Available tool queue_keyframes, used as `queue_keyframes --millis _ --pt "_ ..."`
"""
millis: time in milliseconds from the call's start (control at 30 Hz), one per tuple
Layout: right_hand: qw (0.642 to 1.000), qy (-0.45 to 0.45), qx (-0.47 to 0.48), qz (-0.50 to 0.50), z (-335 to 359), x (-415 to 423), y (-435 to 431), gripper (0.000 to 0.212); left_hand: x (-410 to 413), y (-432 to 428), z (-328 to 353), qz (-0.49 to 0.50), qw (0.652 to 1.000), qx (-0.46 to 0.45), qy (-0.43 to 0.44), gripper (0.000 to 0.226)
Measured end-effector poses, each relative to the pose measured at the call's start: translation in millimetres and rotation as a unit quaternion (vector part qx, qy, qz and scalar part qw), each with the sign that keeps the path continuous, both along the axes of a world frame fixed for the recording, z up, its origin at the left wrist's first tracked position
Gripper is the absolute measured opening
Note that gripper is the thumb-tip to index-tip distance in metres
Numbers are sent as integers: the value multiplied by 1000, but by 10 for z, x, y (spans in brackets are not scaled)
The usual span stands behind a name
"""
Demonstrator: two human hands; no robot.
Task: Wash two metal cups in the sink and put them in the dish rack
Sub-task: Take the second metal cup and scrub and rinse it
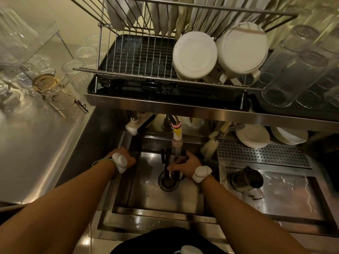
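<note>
Left hand point(126, 158) on sink point(128, 182) edge — (gripping)

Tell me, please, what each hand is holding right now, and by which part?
The right hand grips a dark metal cup by its side under the faucet; the left hand rests on the sink edge.

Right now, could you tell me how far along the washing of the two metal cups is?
Nothing looks finished: no metal cup shows in the dish rack, which holds white dishes. In hand: the right hand holds one dark cup under the running tap in the sink, while the left hand rests on the sink's edge. Left: the second metal cup waits on the drainboard; both need racking.
</note>
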State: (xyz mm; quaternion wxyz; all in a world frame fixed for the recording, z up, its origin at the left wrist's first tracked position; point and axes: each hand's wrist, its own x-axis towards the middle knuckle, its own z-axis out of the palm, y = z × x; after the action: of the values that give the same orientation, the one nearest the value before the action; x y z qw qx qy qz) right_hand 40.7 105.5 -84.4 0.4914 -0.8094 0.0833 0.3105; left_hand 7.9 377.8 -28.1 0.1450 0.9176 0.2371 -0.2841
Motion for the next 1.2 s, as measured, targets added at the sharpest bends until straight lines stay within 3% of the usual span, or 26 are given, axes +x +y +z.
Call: queue_keyframes --millis 133,233,267,367,433,500,600,667,767,867,1000,1100,1200 --pt "1000 20 11 -20 122 -13 1 72 6 -8 -1 5 1000 1 14 53" --pt "986 137 64 -66 269 -98 19 54 36 -31 2 -1 1000 -12 14 34" --pt "972 190 102 -97 305 -135 33 54 46 -38 6 -5 1000 -17 6 29" --pt "907 310 219 -180 388 -220 67 50 65 -87 -12 -6 999 -41 -34 40" --pt "864 356 275 -226 399 -248 63 52 64 -152 -6 -17 997 -29 -70 46" --pt "848 370 292 -242 378 -248 71 60 66 -258 19 -36 995 -19 -86 46" --pt "857 365 273 -241 365 -229 102 57 96 -469 115 -47 995 -39 -78 38" --pt "860 357 273 -240 343 -204 112 52 124 -586 172 -11 993 -108 -43 42" --pt "867 339 276 -238 276 -171 150 55 83 -773 354 130 938 -312 74 52" --pt "879 305 281 -233 220 -176 194 50 59 -931 384 143 902 -388 124 53" --pt "893 259 281 -239 51 -125 122 55 137 -968 185 132 894 -427 37 28" --pt "894 254 280 -240 5 -28 -22 64 197 -923 92 159 857 -489 23 35" --pt "913 213 247 -244 1 59 -122 53 282 -964 23 79 869 -487 -35 46"
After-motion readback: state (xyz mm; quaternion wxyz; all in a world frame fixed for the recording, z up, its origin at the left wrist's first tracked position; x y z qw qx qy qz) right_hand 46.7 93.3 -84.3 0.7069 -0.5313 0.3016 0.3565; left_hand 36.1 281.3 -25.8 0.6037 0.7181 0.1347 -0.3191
